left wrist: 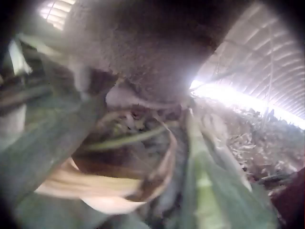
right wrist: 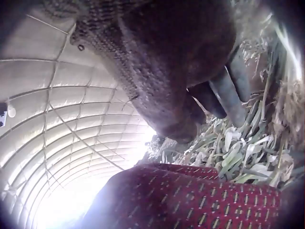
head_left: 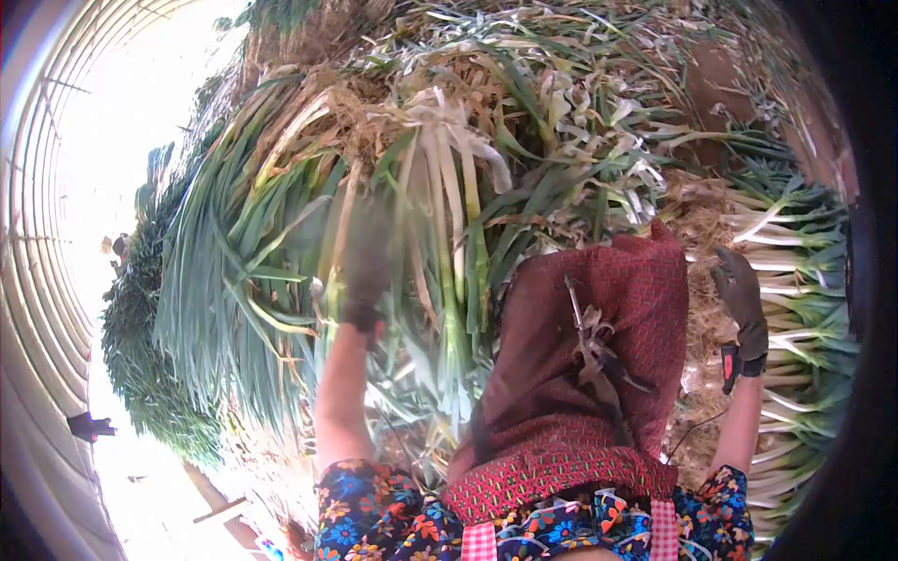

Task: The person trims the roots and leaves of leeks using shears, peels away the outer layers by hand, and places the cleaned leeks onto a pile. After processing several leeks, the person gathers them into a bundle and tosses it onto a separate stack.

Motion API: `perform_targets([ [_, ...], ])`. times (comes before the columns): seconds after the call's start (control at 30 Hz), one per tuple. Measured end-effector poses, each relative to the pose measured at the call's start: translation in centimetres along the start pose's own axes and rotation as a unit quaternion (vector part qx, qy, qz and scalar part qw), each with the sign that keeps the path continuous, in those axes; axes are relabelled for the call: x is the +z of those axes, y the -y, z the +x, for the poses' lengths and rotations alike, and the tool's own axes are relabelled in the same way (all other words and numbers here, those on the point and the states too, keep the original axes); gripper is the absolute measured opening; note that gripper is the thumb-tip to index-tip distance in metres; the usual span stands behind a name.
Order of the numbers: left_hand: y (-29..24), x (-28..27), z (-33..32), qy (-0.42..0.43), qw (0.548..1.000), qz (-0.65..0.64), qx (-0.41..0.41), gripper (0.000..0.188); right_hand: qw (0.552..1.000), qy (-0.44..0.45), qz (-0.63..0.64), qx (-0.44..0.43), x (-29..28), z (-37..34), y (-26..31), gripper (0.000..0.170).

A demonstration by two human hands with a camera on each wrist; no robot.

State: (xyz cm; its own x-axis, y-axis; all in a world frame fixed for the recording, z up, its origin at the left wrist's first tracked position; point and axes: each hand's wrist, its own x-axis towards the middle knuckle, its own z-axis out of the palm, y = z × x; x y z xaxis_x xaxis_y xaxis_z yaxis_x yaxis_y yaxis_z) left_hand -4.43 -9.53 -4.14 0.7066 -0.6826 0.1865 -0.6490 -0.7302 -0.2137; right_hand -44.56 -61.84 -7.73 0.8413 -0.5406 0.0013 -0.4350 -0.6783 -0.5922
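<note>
Dark gloves cover both hands. The left hand (head_left: 369, 266), blurred, reaches among the leeks (head_left: 449, 206) of a large heap. In the left wrist view its glove (left wrist: 147, 47) fills the top, close over green leaves (left wrist: 205, 191) and a dry, pale brown leaf (left wrist: 100, 186). Its fingers are hidden there, and I cannot tell whether they grip a stalk. On the other side, the right hand (head_left: 739, 290) is beside a row of leeks with white stalks (head_left: 781, 262). Its extended fingers (right wrist: 228, 98) show nothing between them in the right wrist view.
A red patterned apron (head_left: 589, 290) covers the lap, with a knotted grey tie (head_left: 599, 351) on it. Peeled leaves (head_left: 580, 103) litter the ground ahead. More leeks (head_left: 150, 337) are piled at the left, under a ribbed tunnel roof (right wrist: 71, 109).
</note>
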Motion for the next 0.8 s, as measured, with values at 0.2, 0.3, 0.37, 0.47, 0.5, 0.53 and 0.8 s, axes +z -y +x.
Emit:
perform_targets([
  [0.2,5.0,-5.7,-0.1,-0.177,0.971,0.142,-0.073,0.031,0.998,0.004,0.032,-0.06,1.1,2.7,3.5,0.036],
  [0.3,-1.7,-8.8,-0.1,-0.06,0.992,-0.012,-0.108,0.034,0.988,-0.045,0.067,-0.131,1.6,5.7,8.9,0.036],
  [0.37,-2.1,-2.9,-1.0,-0.074,0.986,-0.113,-0.101,0.039,0.974,-0.019,0.081,-0.212,1.9,7.9,14.0,0.037],
  [0.47,-4.7,1.8,-1.0,-0.072,0.977,-0.152,-0.128,0.043,0.96,0.102,0.113,-0.236,4.3,10.5,20.4,0.04],
  [0.5,-5.5,2.2,-0.6,-0.056,0.973,-0.163,-0.154,0.043,0.948,0.138,0.119,-0.263,5.7,11.4,21.7,0.042],
  [0.53,-6.0,2.1,0.0,-0.013,0.96,-0.193,-0.2,0.044,0.943,0.163,0.112,-0.268,6.7,11.7,23.8,0.046],
  [0.8,-2.2,3.5,0.7,0.035,0.894,-0.417,-0.16,0.047,0.93,0.308,0.156,-0.129,22.8,19.1,27.5,0.06],
])
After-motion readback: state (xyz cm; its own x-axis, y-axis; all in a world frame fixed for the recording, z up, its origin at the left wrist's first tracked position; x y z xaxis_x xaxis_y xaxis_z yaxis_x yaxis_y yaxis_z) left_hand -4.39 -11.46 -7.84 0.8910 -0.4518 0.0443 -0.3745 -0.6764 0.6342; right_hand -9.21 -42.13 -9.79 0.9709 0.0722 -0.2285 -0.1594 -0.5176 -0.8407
